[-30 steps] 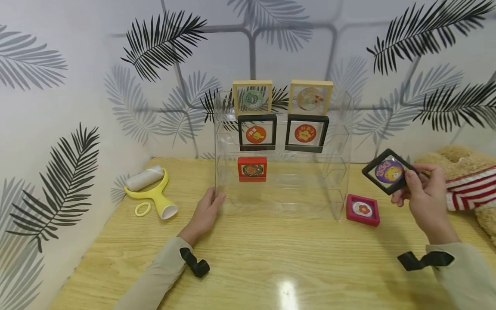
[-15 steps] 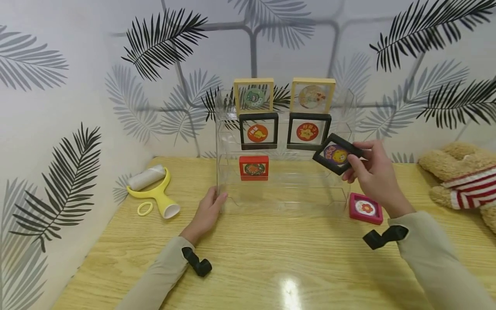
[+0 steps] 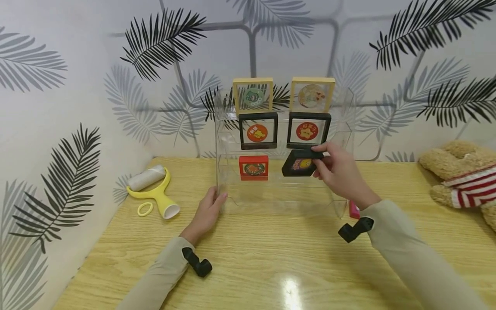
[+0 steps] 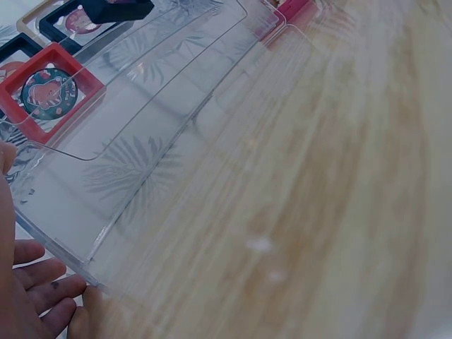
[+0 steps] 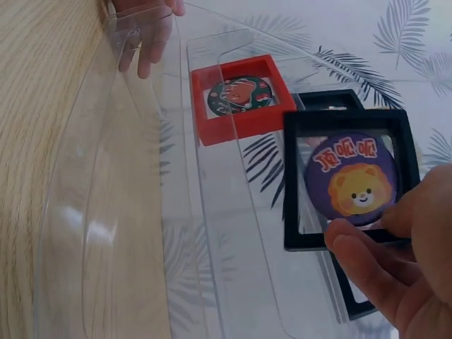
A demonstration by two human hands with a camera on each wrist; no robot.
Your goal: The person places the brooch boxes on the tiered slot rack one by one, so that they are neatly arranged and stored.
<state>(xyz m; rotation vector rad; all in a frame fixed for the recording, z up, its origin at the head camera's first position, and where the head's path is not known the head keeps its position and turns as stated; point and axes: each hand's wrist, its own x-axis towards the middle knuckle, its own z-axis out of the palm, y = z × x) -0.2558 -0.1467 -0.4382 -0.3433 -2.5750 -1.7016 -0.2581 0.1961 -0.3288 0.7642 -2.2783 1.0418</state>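
Note:
My right hand (image 3: 341, 174) pinches the corner of a small black display frame (image 3: 301, 163). Inside it is a purple round badge (image 5: 351, 179) with a lion face. The frame is tilted, at the third tier of a clear acrylic display rack (image 3: 286, 206), right of a red frame (image 3: 253, 168) standing there. My left hand (image 3: 204, 214) holds the rack's lower left side, thumb in front; in the left wrist view its fingers (image 4: 46, 282) lie beyond the clear panel. Two black frames, one with a thumbs-up badge (image 3: 257, 133), fill the second tier; two cream frames (image 3: 253, 95) stand on top.
A pink frame (image 3: 354, 210) lies on the wooden table (image 3: 248, 258) by the rack's right foot, partly hidden by my right wrist. A yellow Y-shaped holder (image 3: 159, 196) with a clear roll (image 3: 146, 178) and a yellow ring (image 3: 145, 209) lies left. A teddy bear (image 3: 470, 181) sits right.
My right hand has carried the black frame leftward from near the teddy bear to the third tier of the rack, beside the red frame. My left hand stays on the rack's side.

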